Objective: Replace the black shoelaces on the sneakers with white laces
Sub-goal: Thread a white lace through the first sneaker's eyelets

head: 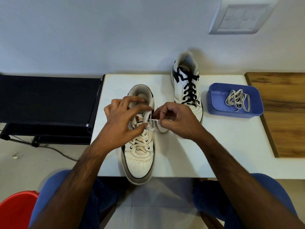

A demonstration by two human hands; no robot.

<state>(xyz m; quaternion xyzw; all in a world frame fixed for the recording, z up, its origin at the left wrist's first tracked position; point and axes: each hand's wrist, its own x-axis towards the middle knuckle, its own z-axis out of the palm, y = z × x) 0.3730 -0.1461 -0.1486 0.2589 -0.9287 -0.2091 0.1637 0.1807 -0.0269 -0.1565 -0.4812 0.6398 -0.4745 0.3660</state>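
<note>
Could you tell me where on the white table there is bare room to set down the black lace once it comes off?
Bare table lies in front of the blue tray, right of the right hand. A narrow strip also runs along the left edge beside the near sneaker. It is crowded between the far sneaker and the tray.

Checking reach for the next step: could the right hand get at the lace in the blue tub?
Probably yes. The lace lies loose in the open tub, nothing between it and the right hand, though that hand pinches a lace end now.

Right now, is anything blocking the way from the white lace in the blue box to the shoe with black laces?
Nothing visible: the white lace lies in the blue box beside that shoe, bare table between.
</note>
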